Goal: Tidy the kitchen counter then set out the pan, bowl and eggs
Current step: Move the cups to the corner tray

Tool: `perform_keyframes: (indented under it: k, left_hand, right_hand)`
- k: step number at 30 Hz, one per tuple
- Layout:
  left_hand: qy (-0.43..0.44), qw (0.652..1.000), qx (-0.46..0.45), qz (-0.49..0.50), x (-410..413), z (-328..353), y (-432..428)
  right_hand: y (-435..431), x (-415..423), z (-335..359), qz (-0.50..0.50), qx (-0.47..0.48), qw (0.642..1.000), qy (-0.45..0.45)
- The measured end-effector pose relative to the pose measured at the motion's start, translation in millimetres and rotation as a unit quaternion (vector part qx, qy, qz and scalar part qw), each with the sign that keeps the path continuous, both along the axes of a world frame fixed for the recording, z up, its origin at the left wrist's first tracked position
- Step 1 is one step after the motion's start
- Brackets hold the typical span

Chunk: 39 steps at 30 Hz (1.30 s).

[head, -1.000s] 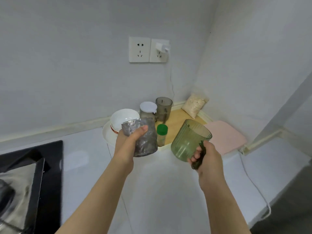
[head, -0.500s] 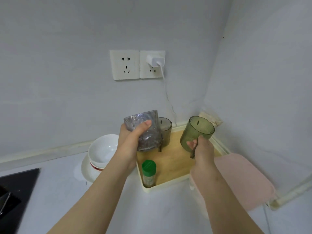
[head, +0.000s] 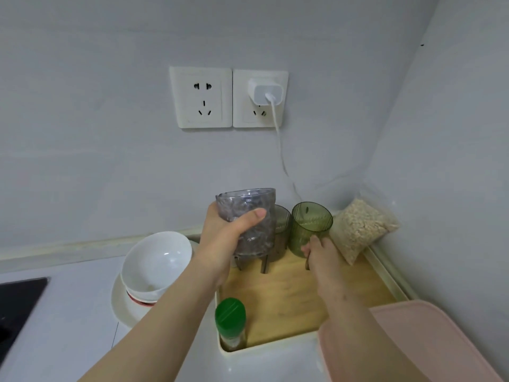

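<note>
My left hand (head: 220,241) is wrapped around a clear textured glass (head: 248,216), held above the back of a wooden tray (head: 286,296). My right hand (head: 321,252) grips the handle of a green ribbed mug (head: 311,227), which stands upright at the tray's back edge. Behind the glass stand a dark grey mug (head: 282,230) and another dark cup that my hand partly hides. A white bowl (head: 155,261) sits stacked on a white plate (head: 121,304) left of the tray. No pan or eggs are in view.
A green-capped spice jar (head: 230,323) stands in the tray's front left corner. A bag of oats (head: 358,230) leans in the wall corner. A pink board (head: 421,340) lies at right. A black stove edge (head: 16,301) is at left. A charger cable (head: 281,150) hangs from the wall socket.
Both hands have moved forward over the tray. The green mug has gone from tilted in the air to upright at the tray's back. The view has moved closer to the corner.
</note>
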<state>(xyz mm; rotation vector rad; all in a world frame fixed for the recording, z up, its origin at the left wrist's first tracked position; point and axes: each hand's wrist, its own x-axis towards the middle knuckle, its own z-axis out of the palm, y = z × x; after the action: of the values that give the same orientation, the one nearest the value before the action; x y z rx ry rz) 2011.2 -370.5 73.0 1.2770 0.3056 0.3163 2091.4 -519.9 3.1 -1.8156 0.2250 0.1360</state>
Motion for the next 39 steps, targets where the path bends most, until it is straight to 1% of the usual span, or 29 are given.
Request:
perform_keyframes:
  k: [5,9,10,12,13,14,15,17,18,19,20,24,30,35,39]
  left_hand:
    - [0.000,1.000,0.026,0.002,1.8,-3.9,2.1]
    - [-0.006,0.999,0.050,0.001,-3.4,-3.6,2.6]
    - [-0.008,0.999,0.054,0.000,-4.9,-3.1,2.8]
    - [-0.013,0.998,0.061,-0.004,-7.4,-1.6,3.6]
    - [-0.014,0.998,0.067,-0.005,-9.1,-0.9,4.2]
    - [-0.015,0.997,0.079,-0.010,-11.8,1.3,4.3]
    - [-0.014,0.995,0.094,-0.015,-14.1,3.0,4.4]
    - [-0.013,0.989,0.146,-0.030,-18.2,6.9,2.2]
    - [-0.013,0.984,0.174,-0.044,-20.9,9.7,0.1]
    - [-0.013,0.978,0.198,-0.059,-23.6,12.6,-2.3]
    - [-0.015,0.973,0.219,-0.073,-26.2,15.7,-5.0]
    - [-0.010,0.961,0.258,-0.102,-31.4,21.8,-8.9]
    - [-0.016,0.950,0.286,-0.121,-36.7,29.2,-9.4]
    - [-0.037,0.942,0.306,-0.131,-37.6,31.6,-7.9]
    - [-0.044,0.927,0.329,-0.176,-35.2,33.2,-3.6]
  right_hand:
    - [2.9,9.5,-2.3,0.016,-0.046,0.999,-0.012]
    - [-3.6,6.1,2.3,0.039,-0.092,0.995,0.016]
    - [-5.9,2.4,4.6,0.031,-0.122,0.992,0.009]
    - [-10.2,-8.4,15.3,-0.025,-0.199,0.979,-0.043]
    - [-10.6,-16.0,24.8,-0.054,-0.207,0.974,-0.079]
    - [-9.8,-24.1,36.7,-0.068,-0.178,0.975,-0.115]
    - [-8.0,-31.9,51.0,-0.056,-0.119,0.982,-0.136]
    - [0.0,-47.2,79.2,0.046,0.038,0.991,-0.118]
    - [3.8,-55.2,91.5,0.110,0.101,0.984,-0.094]
    - [6.6,-61.5,100.8,0.165,0.134,0.974,-0.073]
    - [8.0,-66.7,108.0,0.203,0.145,0.966,-0.061]
    - [6.3,-74.5,119.2,0.249,0.141,0.957,-0.042]
    - [0.2,-77.0,121.6,0.298,0.069,0.951,-0.050]
    - [1.0,-76.6,122.0,0.276,0.033,0.955,-0.100]
    - [0.8,-75.2,117.2,0.253,0.019,0.958,-0.135]
